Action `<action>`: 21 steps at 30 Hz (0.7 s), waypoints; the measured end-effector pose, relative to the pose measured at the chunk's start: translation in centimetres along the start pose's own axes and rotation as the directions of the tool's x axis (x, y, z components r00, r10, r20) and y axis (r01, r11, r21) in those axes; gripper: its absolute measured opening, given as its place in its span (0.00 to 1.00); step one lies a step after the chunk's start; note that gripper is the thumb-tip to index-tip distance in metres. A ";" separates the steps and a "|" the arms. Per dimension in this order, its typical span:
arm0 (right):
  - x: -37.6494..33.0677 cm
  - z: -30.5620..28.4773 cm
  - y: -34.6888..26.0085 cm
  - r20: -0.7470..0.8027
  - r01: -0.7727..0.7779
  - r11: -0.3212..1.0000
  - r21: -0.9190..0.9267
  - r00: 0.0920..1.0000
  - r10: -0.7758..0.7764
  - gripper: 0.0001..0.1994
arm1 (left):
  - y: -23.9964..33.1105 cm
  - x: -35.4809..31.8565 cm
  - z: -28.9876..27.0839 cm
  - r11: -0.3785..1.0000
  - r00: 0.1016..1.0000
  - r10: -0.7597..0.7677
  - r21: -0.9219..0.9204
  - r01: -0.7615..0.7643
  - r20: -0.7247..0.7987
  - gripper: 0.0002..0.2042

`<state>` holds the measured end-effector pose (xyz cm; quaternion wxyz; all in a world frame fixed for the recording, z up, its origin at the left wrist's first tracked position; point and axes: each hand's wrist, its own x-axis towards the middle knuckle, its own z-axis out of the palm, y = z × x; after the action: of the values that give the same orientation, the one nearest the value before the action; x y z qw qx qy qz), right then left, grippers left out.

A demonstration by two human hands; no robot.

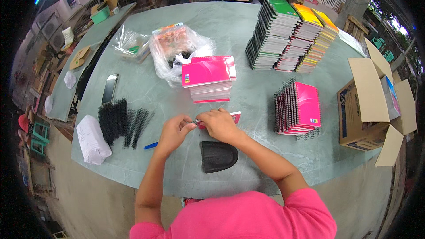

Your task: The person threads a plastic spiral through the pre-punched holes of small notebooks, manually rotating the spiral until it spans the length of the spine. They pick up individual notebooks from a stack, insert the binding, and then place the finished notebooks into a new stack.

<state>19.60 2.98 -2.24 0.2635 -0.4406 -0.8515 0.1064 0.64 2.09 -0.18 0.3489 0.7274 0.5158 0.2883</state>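
My left hand (pixel 176 132) is closed, thumb and fingers pinched at the left end of a pink notebook (pixel 236 116). Something small lies at those fingertips, too small to make out. My right hand (pixel 220 125) grips the notebook from above and covers most of it; only the right corner and a bit of the left end show. Just beyond stands a stack of pink covers and pages (pixel 208 73). Toward me from the right hand lies a black curved pad (pixel 218 156). A blue pen (pixel 150 145) rests left of my left wrist.
Black spiral coils (pixel 113 119) lie at left beside a white wrapped bundle (pixel 93 140) and a dark phone-like object (pixel 110 88). Spiral-bound pink notebooks (pixel 307 106) are piled at right, near an open cardboard box (pixel 361 110). Tall notebook stacks (pixel 276 35) and a plastic bag (pixel 166 57) stand farther back.
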 end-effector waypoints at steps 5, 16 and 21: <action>-0.2 0.0 0.0 -0.015 -0.023 0.999 0.047 1.000 0.024 0.09 | -0.9 0.1 0.3 0.987 0.988 -0.129 -0.085 0.136 0.089 0.14; -0.2 -0.6 -0.5 0.105 -0.049 0.996 0.073 0.994 0.041 0.12 | -1.9 -0.3 2.1 0.985 0.976 0.088 -0.132 -0.116 -0.202 0.12; -0.3 -1.0 0.2 0.051 -0.033 0.999 0.013 0.998 0.032 0.12 | -0.1 0.0 -0.3 0.998 0.994 -0.059 0.023 0.057 0.094 0.11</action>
<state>20.43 2.75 -1.55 0.2432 -0.4497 -0.8499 0.1277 0.38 2.20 -0.05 0.3737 0.7285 0.5224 0.2381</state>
